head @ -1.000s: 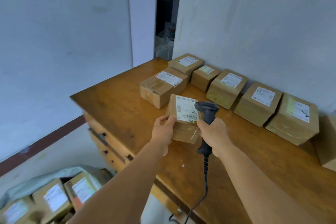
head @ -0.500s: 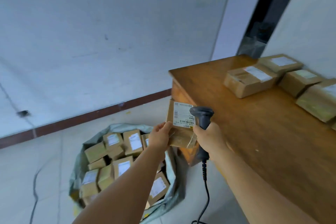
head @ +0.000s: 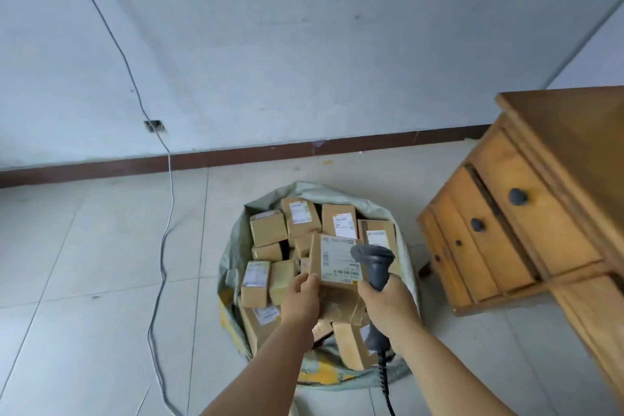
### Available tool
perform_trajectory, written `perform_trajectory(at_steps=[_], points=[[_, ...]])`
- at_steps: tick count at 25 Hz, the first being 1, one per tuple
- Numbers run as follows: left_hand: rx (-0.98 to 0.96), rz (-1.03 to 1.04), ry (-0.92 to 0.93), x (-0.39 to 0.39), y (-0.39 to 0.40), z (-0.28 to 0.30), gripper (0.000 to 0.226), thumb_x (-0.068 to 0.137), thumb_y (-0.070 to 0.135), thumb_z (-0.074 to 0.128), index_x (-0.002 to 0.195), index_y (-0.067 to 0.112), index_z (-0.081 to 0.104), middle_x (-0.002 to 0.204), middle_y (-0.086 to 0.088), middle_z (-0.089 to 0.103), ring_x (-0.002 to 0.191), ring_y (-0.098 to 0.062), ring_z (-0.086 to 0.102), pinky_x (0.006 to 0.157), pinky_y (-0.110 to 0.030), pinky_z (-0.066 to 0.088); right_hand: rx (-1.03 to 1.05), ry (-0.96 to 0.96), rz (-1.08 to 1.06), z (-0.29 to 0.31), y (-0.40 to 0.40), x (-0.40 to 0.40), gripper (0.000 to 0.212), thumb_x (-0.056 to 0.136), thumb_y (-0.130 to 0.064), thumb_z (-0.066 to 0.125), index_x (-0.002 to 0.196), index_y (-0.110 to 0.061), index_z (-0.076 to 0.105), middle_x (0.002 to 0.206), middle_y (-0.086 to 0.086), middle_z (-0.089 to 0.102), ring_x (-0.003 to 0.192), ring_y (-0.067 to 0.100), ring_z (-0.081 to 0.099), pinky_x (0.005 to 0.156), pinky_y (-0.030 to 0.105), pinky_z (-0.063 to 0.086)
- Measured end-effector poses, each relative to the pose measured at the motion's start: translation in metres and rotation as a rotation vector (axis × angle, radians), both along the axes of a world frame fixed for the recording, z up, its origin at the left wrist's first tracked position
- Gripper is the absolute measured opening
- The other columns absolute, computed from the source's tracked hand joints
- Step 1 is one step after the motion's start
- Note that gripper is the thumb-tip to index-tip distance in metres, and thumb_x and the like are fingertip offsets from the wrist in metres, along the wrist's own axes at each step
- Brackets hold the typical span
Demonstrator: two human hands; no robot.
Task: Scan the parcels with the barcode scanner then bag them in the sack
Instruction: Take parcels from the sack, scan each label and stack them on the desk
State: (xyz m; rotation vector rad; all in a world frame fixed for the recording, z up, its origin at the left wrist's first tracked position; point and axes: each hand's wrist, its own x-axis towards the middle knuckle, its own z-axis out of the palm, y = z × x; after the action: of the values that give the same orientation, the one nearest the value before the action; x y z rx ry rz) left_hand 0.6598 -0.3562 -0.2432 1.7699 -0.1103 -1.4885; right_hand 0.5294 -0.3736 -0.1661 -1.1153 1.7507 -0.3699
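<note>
A brown cardboard parcel (head: 332,262) with a white barcode label on top hangs in the air over the sack, gripped at its lower left corner by my left hand (head: 303,297). My right hand (head: 391,300) grips the handle of a dark grey barcode scanner (head: 374,265), whose head sits at the parcel's right edge. Directly below, the grey-green sack (head: 236,236) lies open on the floor, filled with several labelled brown parcels (head: 268,228).
A wooden desk (head: 526,213) with dark-knobbed drawers stands at the right, close to the sack. A grey cable (head: 169,199) runs down the wall and across the tiled floor at the left. The scanner's coiled cord (head: 385,378) hangs between my arms.
My view has swung left from the desk top down to the floor. Both hands, still holding the parcel and scanner, have moved from over the desk to above the sack.
</note>
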Motion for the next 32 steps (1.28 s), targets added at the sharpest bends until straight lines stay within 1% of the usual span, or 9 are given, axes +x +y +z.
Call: perform_trajectory(at_steps=[2,6,11,15,18,23,25,27,32], points=[[0.043,0.017,-0.072,0.027,-0.015,-0.03,0.037,0.092,0.033,0.054,0.128,0.023,0.055,0.113,-0.008,0.063,0.095,-0.025,0.06,0.076,-0.034,0.051,0.034,0.001,-0.014,-0.029,-0.014,0.024,0.022,0.092,-0.018,0.055,0.074,-0.012,0.045,0.062,0.004,0.049,0.055,0.018,0.048,0.05,0.025,0.034],[0.144,-0.011,-0.33,0.076,-0.056,-0.101,0.035,0.095,0.034,0.053,0.128,0.025,0.052,0.102,-0.008,0.059,0.076,-0.02,0.055,0.061,-0.029,0.045,0.049,0.006,0.002,-0.092,-0.046,0.055,0.026,0.089,-0.016,0.057,0.069,-0.012,0.041,0.058,0.004,0.042,0.052,0.017,0.043,0.051,0.024,0.033],[0.219,-0.186,-0.512,0.109,-0.102,-0.203,0.037,0.092,0.043,0.051,0.128,0.035,0.048,0.122,-0.014,0.055,0.078,-0.027,0.061,0.077,-0.041,0.056,0.02,0.003,0.058,-0.165,-0.078,0.073,0.029,0.09,-0.016,0.056,0.067,-0.016,0.039,0.051,-0.002,0.039,0.04,0.008,0.037,0.041,0.017,0.029],[0.272,-0.372,-0.653,0.119,-0.124,-0.256,0.036,0.096,0.04,0.044,0.131,0.034,0.045,0.134,-0.018,0.038,0.108,-0.039,0.052,0.089,-0.041,0.046,-0.002,0.006,0.038,-0.207,-0.091,0.071,0.029,0.089,-0.016,0.057,0.066,-0.016,0.04,0.052,-0.003,0.038,0.041,0.008,0.037,0.044,0.018,0.031],[0.276,-0.746,-0.642,0.115,-0.124,-0.278,0.045,0.103,0.032,0.029,0.148,0.026,0.03,0.148,-0.015,0.038,0.134,-0.034,0.036,0.11,-0.041,0.03,0.027,0.005,0.034,-0.22,-0.092,0.068,0.026,0.089,-0.018,0.058,0.069,-0.015,0.042,0.055,-0.002,0.04,0.048,0.012,0.04,0.05,0.024,0.034],[0.121,-0.733,-0.509,0.087,-0.115,-0.241,0.052,0.101,0.032,0.038,0.151,0.023,0.027,0.156,-0.008,0.029,0.141,-0.028,0.029,0.113,-0.043,0.03,0.024,0.007,-0.032,-0.187,-0.085,0.055,0.017,0.09,-0.021,0.057,0.08,-0.011,0.05,0.061,0.002,0.046,0.054,0.013,0.045,0.051,0.022,0.037],[0.016,-0.668,-0.498,0.065,-0.117,-0.193,0.052,0.1,0.035,0.042,0.15,0.023,0.03,0.152,-0.005,0.036,0.134,-0.026,0.04,0.097,-0.033,0.043,-0.008,-0.007,-0.091,-0.153,-0.081,0.042,0.014,0.091,-0.021,0.057,0.082,-0.011,0.051,0.061,0.001,0.048,0.054,0.013,0.047,0.051,0.021,0.037],[-0.084,-0.59,-0.467,0.035,-0.121,-0.137,0.05,0.1,0.036,0.043,0.147,0.023,0.035,0.146,-0.003,0.045,0.126,-0.023,0.048,0.085,-0.024,0.041,-0.055,-0.013,-0.145,-0.117,-0.078,0.024,0.015,0.091,-0.021,0.057,0.081,-0.012,0.05,0.06,0.001,0.049,0.053,0.014,0.048,0.051,0.023,0.038],[-0.324,-0.556,-0.359,-0.059,-0.121,-0.008,0.045,0.099,0.036,0.045,0.141,0.019,0.044,0.131,-0.003,0.057,0.105,-0.017,0.055,0.09,-0.031,0.045,-0.215,-0.026,-0.295,-0.013,-0.067,-0.048,0.027,0.088,-0.015,0.056,0.067,-0.013,0.04,0.043,-0.008,0.043,0.043,0.013,0.042,0.05,0.025,0.033]])
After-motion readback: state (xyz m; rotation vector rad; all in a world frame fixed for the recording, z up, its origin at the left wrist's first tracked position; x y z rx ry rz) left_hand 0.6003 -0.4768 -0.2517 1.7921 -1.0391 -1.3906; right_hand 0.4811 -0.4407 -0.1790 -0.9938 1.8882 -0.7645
